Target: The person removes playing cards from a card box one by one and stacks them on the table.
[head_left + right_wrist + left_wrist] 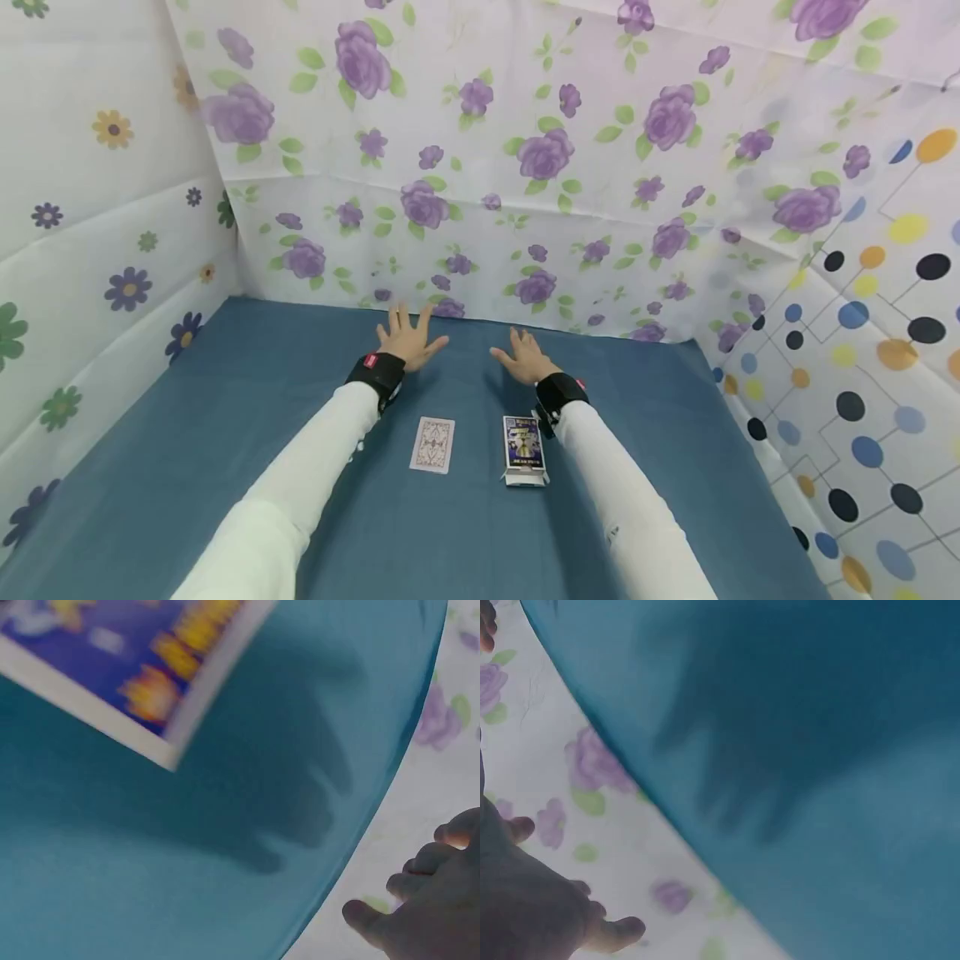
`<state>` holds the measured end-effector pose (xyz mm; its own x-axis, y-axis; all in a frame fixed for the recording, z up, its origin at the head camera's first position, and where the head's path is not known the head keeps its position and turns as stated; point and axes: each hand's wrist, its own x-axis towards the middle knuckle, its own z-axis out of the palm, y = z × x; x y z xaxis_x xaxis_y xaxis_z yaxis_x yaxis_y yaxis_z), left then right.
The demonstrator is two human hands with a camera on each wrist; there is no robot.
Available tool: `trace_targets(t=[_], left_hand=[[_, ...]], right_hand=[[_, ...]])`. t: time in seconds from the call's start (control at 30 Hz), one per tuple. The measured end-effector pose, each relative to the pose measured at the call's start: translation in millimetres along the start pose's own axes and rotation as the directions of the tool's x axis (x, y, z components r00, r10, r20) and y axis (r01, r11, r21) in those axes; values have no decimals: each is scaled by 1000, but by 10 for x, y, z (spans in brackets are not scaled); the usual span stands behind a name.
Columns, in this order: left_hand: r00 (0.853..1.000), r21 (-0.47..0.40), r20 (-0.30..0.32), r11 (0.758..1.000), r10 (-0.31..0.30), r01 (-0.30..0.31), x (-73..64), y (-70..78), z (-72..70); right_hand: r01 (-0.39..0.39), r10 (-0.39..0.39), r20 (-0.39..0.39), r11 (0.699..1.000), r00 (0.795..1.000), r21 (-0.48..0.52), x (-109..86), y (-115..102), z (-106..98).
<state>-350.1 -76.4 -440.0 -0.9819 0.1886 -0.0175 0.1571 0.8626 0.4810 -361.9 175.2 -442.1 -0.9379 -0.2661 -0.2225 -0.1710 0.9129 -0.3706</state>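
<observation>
My left hand (407, 343) is stretched out over the far part of the blue cloth, fingers spread and nothing in it. To its right, my right hand (527, 360) also reaches forward with fingers extended, holding nothing. Nearer to me, between the forearms, a playing card (432, 445) lies with its patterned back up. Beside the right wrist is a card box (523, 443) with a dark blue and yellow face, its near end flap folded out. That box (142, 667) fills the top left of the right wrist view, apart from the fingers.
Blue cloth (300, 350) covers the table. Behind it hangs a white curtain with purple roses (480, 167); a flower-print sheet (97, 208) borders the left and a dotted sheet (862, 375) the right. Both wrists wear black straps.
</observation>
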Motion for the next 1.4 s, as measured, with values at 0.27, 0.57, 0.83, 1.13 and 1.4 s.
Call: trace_targets(t=[0.27,0.57,0.83,1.13,1.4], left_hand=[[999,-109,37,994,-5,9,-402,-124,195],[997,-121,48,991,56,-50,-1058,-66,335],[984,-180,43,970,172,-161,-1396,188,515],[925,-199,-79,903,372,-380,-1386,453,690],[877,-197,64,868,476,-457,-1317,613,669]], right_hand=[[284,-284,0,958,959,37,-453,92,176],[592,-588,104,806,802,-11,-1087,400,359],[596,-582,129,779,803,-194,-1215,479,431],[494,-491,96,810,866,-316,-1276,373,436],[376,-400,-14,873,917,-312,-1287,230,486]])
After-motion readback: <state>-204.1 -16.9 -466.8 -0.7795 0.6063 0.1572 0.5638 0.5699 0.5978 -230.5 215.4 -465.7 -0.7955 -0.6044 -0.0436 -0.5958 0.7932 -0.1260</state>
